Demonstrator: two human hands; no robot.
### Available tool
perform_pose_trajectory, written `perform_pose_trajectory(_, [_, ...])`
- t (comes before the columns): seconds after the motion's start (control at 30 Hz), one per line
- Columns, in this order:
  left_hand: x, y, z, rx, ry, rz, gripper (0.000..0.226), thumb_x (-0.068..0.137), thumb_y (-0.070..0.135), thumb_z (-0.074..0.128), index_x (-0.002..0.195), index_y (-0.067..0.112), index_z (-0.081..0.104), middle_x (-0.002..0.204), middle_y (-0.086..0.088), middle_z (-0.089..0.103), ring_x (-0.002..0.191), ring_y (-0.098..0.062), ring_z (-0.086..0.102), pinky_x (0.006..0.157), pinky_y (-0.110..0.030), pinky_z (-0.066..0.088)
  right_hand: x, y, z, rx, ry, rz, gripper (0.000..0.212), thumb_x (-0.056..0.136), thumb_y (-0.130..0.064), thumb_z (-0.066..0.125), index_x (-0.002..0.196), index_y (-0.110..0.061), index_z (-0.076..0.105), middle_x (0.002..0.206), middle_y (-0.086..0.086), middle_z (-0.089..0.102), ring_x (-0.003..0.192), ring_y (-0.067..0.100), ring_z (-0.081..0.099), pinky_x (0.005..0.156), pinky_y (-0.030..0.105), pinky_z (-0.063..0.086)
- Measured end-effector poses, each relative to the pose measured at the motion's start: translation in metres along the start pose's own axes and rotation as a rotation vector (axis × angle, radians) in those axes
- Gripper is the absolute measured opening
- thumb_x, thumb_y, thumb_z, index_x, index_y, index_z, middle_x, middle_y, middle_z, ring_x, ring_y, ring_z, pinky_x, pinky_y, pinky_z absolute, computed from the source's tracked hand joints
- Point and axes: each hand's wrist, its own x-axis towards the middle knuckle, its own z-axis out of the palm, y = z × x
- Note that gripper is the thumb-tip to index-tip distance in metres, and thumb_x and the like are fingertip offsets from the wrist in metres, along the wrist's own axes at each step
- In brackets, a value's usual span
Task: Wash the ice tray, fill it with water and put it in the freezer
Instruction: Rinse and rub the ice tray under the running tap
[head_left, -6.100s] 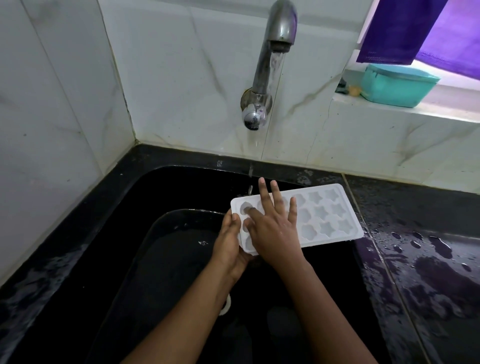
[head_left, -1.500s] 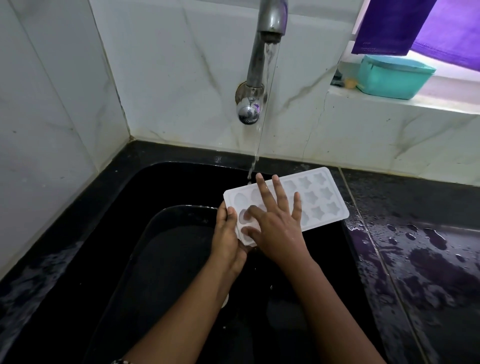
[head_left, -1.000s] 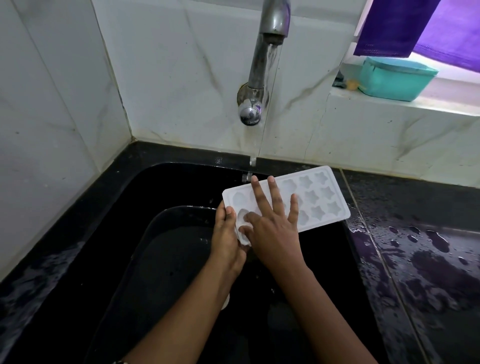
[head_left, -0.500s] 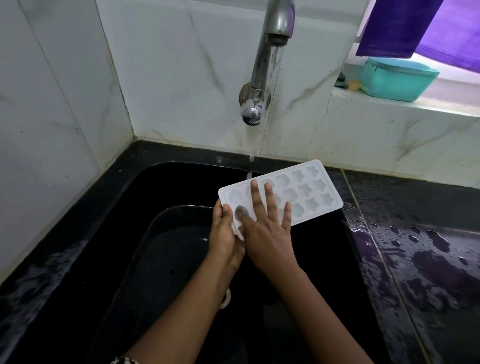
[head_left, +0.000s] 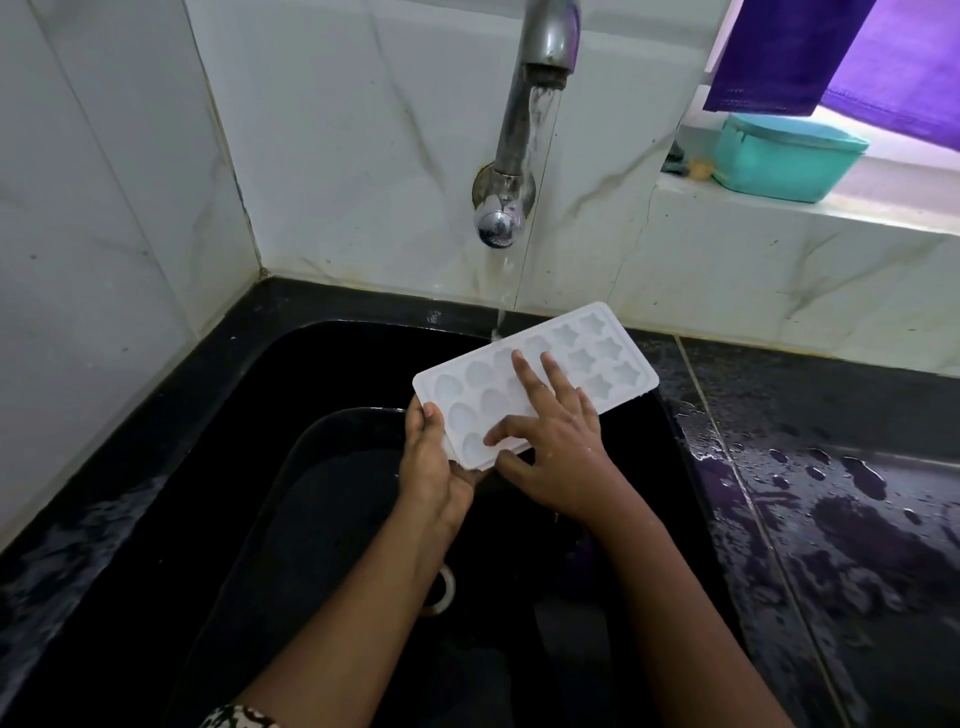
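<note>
Washing stage: left hand (head_left: 431, 465) grips ice tray (head_left: 597, 361) end, right hand (head_left: 556, 447) flat, seemingly rubbing cells; filling, freezer pending

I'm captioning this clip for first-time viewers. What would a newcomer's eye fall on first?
The white ice tray, bright against the black sink at centre: the left hand grips its near corner and the right hand rests on its cavities. Above it, water runs from the steel tap down to the tray's far edge. At upper right, a teal container sits on the ledge under purple cloth.
</note>
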Motion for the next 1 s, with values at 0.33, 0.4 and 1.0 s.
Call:
perform_pose_trajectory(0.33, [-0.001, -0.003, 0.001, -0.098, -0.025, 0.012, 0.034, 0.106, 0.025, 0.034, 0.136, 0.025, 0.049, 0.11, -0.004, 0.072, 0.091, -0.024, 0.073, 0.063, -0.042, 0.059, 0.001, -0.007, 0.023, -0.223, 0.058, -0.114, 0.013, 0.087, -0.042, 0.059, 0.096, -0.036, 0.066, 0.152, -0.009, -0.02, 0.139, 0.017, -0.03, 0.113, 0.055, -0.011])
perform_pose_trajectory(0.4, [-0.001, -0.004, 0.002, -0.082, -0.03, 0.028, 0.035, 0.106, 0.024, 0.034, 0.138, 0.024, 0.047, 0.112, -0.004, 0.071, 0.092, -0.023, 0.072, 0.068, -0.042, 0.06, 0.001, -0.007, 0.028, -0.251, 0.17, -0.083, 0.008, 0.078, -0.041, 0.068, 0.081, -0.033, 0.067, 0.158, -0.001, -0.001, 0.145, 0.021, -0.014, 0.113, 0.056, -0.004])
perform_pose_trajectory(1.0, [-0.003, -0.004, 0.002, -0.022, -0.027, 0.037, 0.036, 0.106, 0.025, 0.033, 0.141, 0.027, 0.045, 0.108, 0.002, 0.071, 0.083, -0.017, 0.074, 0.06, -0.039, 0.059, 0.0, -0.012, 0.031, -0.206, 0.143, -0.085, 0.004, 0.087, -0.027, 0.061, 0.087, -0.028, 0.066, 0.15, -0.012, -0.024, 0.136, 0.016, -0.036, 0.104, 0.043, -0.027])
